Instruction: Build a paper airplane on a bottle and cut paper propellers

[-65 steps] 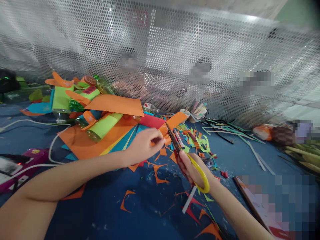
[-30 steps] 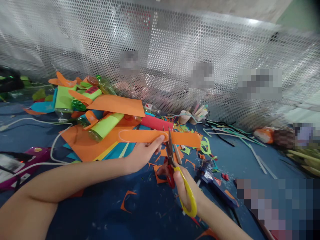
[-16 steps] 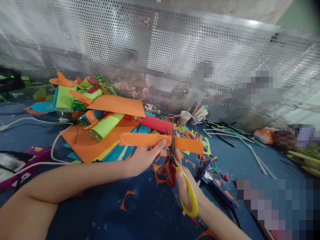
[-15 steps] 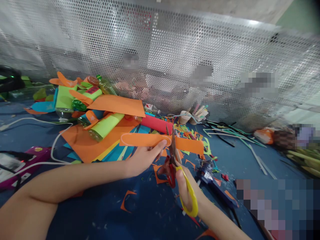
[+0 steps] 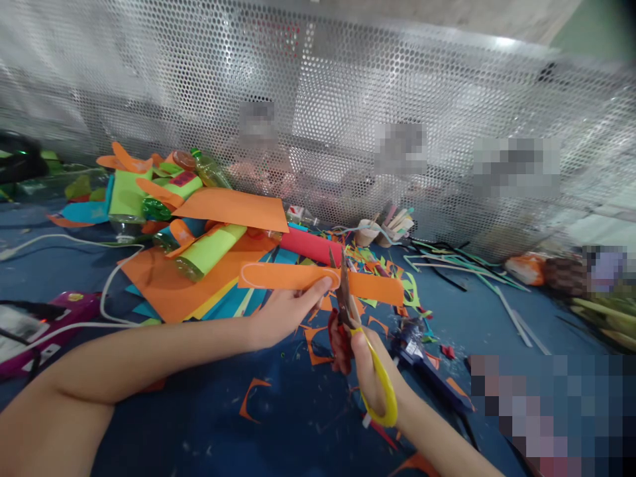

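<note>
My left hand [image 5: 288, 311] pinches an orange paper strip [image 5: 283, 277] from below, its thumb on top near a rounded white outline. My right hand [image 5: 372, 364] is wrapped round scissors [image 5: 382, 384] with one yellow handle; a dark red part shows beside it. The blades stand slightly apart around the strip, just right of my left thumb. To the right of the blades, the strip's other portion [image 5: 376, 289] extends with a rounded end. Whether the two portions are still joined is hidden by the blades.
Paper-wrapped bottles [image 5: 211, 252] and orange sheets [image 5: 159, 281] are piled at left. A red roll [image 5: 311, 245] lies behind the strip. A glue gun [image 5: 432, 377] is at right, cups [image 5: 368, 232] stand by the perforated metal screen [image 5: 338, 112], and a purple box [image 5: 74, 315] sits far left.
The scissors' handles have shifted slightly, and the red part looks turned. The strip and my left hand have barely moved.
</note>
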Tool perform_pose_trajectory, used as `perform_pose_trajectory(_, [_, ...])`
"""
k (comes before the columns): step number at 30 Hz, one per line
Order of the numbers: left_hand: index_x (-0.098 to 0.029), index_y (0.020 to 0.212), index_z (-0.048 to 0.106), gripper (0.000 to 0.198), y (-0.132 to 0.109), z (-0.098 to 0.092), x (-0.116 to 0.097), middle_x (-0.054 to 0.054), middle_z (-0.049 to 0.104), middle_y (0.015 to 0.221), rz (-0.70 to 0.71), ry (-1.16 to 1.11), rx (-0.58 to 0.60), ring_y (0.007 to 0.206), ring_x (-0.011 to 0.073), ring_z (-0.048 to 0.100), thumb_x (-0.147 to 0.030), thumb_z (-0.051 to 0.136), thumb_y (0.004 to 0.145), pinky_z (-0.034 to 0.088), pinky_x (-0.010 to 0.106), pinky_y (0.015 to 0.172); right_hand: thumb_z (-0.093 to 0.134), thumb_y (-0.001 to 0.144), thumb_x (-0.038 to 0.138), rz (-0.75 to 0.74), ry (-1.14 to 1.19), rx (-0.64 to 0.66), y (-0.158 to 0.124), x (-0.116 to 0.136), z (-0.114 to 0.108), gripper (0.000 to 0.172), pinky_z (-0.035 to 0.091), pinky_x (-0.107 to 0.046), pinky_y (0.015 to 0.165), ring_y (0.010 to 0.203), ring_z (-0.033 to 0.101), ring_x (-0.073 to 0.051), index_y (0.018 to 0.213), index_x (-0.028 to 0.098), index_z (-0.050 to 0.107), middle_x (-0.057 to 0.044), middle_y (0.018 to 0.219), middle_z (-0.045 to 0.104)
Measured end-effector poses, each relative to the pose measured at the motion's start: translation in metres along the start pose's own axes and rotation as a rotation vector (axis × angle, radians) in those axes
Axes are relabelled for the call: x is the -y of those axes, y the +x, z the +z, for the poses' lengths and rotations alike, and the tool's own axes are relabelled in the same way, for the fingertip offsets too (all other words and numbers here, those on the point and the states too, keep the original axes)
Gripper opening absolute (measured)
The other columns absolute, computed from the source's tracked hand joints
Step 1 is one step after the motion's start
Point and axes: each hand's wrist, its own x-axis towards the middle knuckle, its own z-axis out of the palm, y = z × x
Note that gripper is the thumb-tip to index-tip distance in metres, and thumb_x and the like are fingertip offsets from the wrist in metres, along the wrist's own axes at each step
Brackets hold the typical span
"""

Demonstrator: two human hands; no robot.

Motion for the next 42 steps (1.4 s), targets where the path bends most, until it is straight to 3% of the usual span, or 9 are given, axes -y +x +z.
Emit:
perform_pose_trajectory(11, [-0.017,0.057,0.044,0.035,0.003,-0.001,-0.013,-0.002,0.043,0.058,0.056,-0.023,-0.001,0.059,0.0115,0.043,-0.039,0.042,0.086,0.039,0.026,0.06,0.019,0.088,0.06,0.013,-0.035,0.037,0.005,0.006,-0.012,0.048,0.035,-0.023,0.043,0.042,0.04,-0.01,0.07,0.02,0.038,0.005,0.05,0.039])
perform_pose_trajectory(22, [-0.018,0.055,0.045,0.035,0.013,-0.006,-0.005,0.0,0.047,0.06,0.022,0.01,-0.039,0.061,0.0129,0.046,-0.04,0.046,0.082,0.039,0.026,0.06,0.022,0.087,0.06,0.069,-0.135,0.041,0.009,0.004,-0.018,0.049,0.033,-0.022,0.039,0.04,0.037,-0.009,0.064,0.02,0.038,0.004,0.048,0.038])
perform_pose_trajectory(30, [-0.017,0.061,0.049,0.031,0.016,-0.009,-0.002,-0.001,0.048,0.062,0.002,-0.013,-0.042,0.062,0.0124,0.045,-0.043,0.05,0.079,0.039,0.025,0.059,0.025,0.084,0.065,0.139,-0.101,-0.022,0.011,0.013,-0.017,0.053,0.029,-0.021,0.035,0.038,0.033,-0.008,0.061,0.02,0.04,0.005,0.046,0.036])
perform_pose_trajectory(35, [-0.018,0.064,0.053,0.026,0.018,-0.01,-0.003,-0.001,0.049,0.061,0.063,-0.026,-0.035,0.061,0.0122,0.046,-0.038,0.052,0.08,0.041,0.026,0.061,0.025,0.082,0.068,0.158,-0.105,-0.033,0.012,0.017,-0.018,0.054,0.028,-0.021,0.034,0.037,0.032,-0.007,0.058,0.021,0.037,0.005,0.046,0.035])
perform_pose_trajectory(42, [-0.018,0.072,0.06,0.016,0.022,-0.011,-0.005,0.001,0.061,0.071,0.096,-0.083,-0.062,0.069,0.0136,0.054,-0.032,0.058,0.078,0.044,0.027,0.065,0.027,0.084,0.064,0.134,-0.108,-0.027,0.013,0.015,-0.023,0.051,0.027,-0.02,0.032,0.036,0.031,-0.007,0.058,0.021,0.038,0.005,0.046,0.036])
